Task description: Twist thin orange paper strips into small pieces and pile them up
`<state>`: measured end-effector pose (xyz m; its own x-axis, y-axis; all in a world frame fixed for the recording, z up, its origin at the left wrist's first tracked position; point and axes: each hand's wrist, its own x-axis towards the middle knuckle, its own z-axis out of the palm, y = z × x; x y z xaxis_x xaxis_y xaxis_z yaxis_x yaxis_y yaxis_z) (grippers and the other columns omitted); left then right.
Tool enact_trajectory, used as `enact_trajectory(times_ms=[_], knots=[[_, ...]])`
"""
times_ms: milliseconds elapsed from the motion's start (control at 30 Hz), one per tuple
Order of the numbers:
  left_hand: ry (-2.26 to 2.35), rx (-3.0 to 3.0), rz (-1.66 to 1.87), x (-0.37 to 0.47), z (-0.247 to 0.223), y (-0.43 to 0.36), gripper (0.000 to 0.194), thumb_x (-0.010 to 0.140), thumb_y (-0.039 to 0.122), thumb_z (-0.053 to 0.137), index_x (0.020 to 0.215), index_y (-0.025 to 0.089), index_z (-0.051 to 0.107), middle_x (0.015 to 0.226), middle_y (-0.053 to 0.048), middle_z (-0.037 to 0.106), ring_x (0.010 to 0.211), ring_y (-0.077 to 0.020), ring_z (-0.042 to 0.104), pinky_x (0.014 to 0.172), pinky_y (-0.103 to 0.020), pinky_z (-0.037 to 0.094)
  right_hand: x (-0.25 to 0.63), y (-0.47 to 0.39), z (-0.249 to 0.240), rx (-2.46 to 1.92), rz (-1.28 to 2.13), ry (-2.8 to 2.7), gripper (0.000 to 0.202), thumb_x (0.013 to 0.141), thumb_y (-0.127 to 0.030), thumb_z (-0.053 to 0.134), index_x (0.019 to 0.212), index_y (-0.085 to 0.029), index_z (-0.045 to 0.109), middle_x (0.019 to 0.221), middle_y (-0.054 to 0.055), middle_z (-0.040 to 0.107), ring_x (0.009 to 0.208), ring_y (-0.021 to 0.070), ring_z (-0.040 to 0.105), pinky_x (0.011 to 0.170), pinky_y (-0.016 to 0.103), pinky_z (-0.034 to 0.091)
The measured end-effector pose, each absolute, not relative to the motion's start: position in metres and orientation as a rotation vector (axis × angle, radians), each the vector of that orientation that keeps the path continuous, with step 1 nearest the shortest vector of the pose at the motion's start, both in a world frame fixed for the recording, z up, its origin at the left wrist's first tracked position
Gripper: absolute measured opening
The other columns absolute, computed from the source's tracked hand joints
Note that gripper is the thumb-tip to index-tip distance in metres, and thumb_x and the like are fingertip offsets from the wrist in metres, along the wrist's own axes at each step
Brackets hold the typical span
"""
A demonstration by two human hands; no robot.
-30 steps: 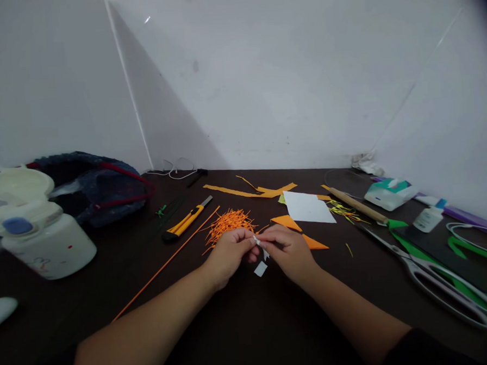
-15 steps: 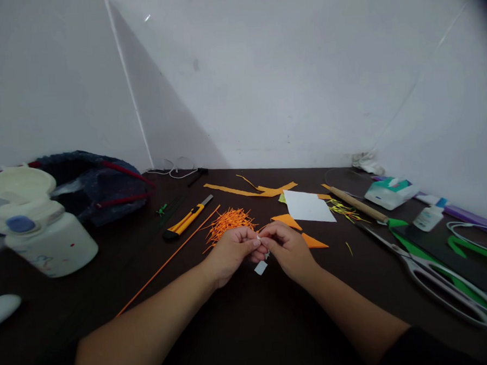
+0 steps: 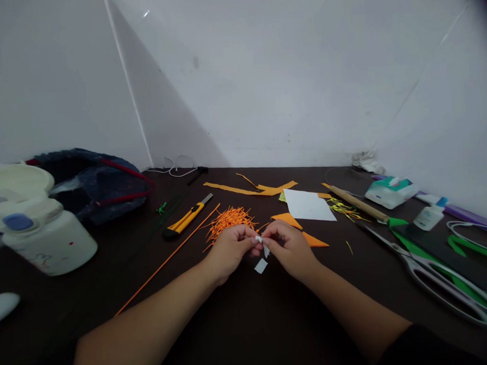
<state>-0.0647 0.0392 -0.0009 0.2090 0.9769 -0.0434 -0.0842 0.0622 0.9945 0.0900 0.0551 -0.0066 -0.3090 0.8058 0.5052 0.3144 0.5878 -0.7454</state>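
Observation:
My left hand (image 3: 235, 249) and my right hand (image 3: 290, 251) meet over the middle of the dark table. Both are closed, thumbs against fingers, pinching a small white piece of paper (image 3: 259, 239) between them. Its exact shape is partly hidden by the fingertips. Below the fingers lie a white paper scrap (image 3: 261, 266) and a narrow white sliver (image 3: 266, 251). Just beyond my left hand spreads a pile of orange paper strips (image 3: 229, 221). Orange triangular paper pieces (image 3: 315, 240) lie beyond my right hand.
To the left are a yellow utility knife (image 3: 185, 221), a long orange stick (image 3: 169, 258) and a white lidded container (image 3: 50, 241). At right lie scissors (image 3: 419, 271), a glue bottle (image 3: 430, 216) and a wooden-handled tool (image 3: 356, 202). White paper (image 3: 310, 205) lies behind my hands.
The white paper between my fingertips shows more now, and the sliver beneath is more exposed. Both hands stay in nearly the same place.

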Motion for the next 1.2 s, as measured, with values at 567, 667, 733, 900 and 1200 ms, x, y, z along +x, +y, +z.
enact_trajectory(times_ms=[567, 667, 733, 900, 1200], knots=[[0.92, 1.123, 0.998, -0.0679, -0.0045, 0.0417, 0.013, 0.072, 0.026, 0.061, 0.072, 0.013, 0.057, 0.067, -0.003, 0.064, 0.057, -0.0102, 0.06, 0.064, -0.028, 0.047, 0.0926, 0.0585, -0.0106, -0.965, 0.756, -1.871, 0.003, 0.074, -0.019, 0.051, 0.072, -0.019, 0.053, 0.071, 0.001, 0.056, 0.065, 0.014, 0.051, 0.06, 0.028, 0.041], [0.919, 1.127, 0.988, -0.0667, -0.0052, 0.0416, 0.009, 0.071, 0.021, 0.061, 0.074, 0.013, 0.058, 0.068, -0.004, 0.065, 0.057, -0.0103, 0.06, 0.065, -0.028, 0.047, 0.0927, 0.0597, -0.0116, -0.988, 0.766, -1.847, 0.003, 0.075, -0.02, 0.05, 0.073, -0.019, 0.052, 0.072, 0.001, 0.057, 0.065, 0.0142, 0.052, 0.06, 0.028, 0.042], [0.921, 1.134, 0.978, -0.0663, -0.005, 0.0413, 0.008, 0.068, 0.018, 0.062, 0.073, 0.013, 0.057, 0.069, -0.004, 0.066, 0.057, -0.0105, 0.06, 0.065, -0.029, 0.047, 0.0928, 0.0607, -0.0134, -0.993, 0.764, -1.849, 0.003, 0.075, -0.02, 0.05, 0.073, -0.019, 0.052, 0.073, 0.002, 0.057, 0.066, 0.0144, 0.052, 0.059, 0.028, 0.042], [0.964, 1.126, 1.004, -0.0655, -0.0042, 0.041, 0.011, 0.066, 0.016, 0.063, 0.069, 0.014, 0.053, 0.067, -0.004, 0.065, 0.057, -0.0108, 0.06, 0.064, -0.029, 0.047, 0.0929, 0.0585, -0.0136, -0.917, 0.577, -1.888, 0.007, 0.075, -0.016, 0.05, 0.079, -0.02, 0.054, 0.077, 0.003, 0.055, 0.07, 0.0148, 0.053, 0.062, 0.029, 0.044], [0.919, 1.109, 1.089, -0.0656, -0.0031, 0.0411, 0.014, 0.067, 0.021, 0.064, 0.067, 0.014, 0.052, 0.069, 0.0, 0.061, 0.062, -0.0099, 0.058, 0.068, -0.027, 0.044, 0.0933, 0.0553, -0.0111, -0.782, 0.351, -2.034, 0.016, 0.07, -0.01, 0.053, 0.081, -0.021, 0.057, 0.082, 0.004, 0.054, 0.072, 0.0157, 0.052, 0.062, 0.029, 0.044]])
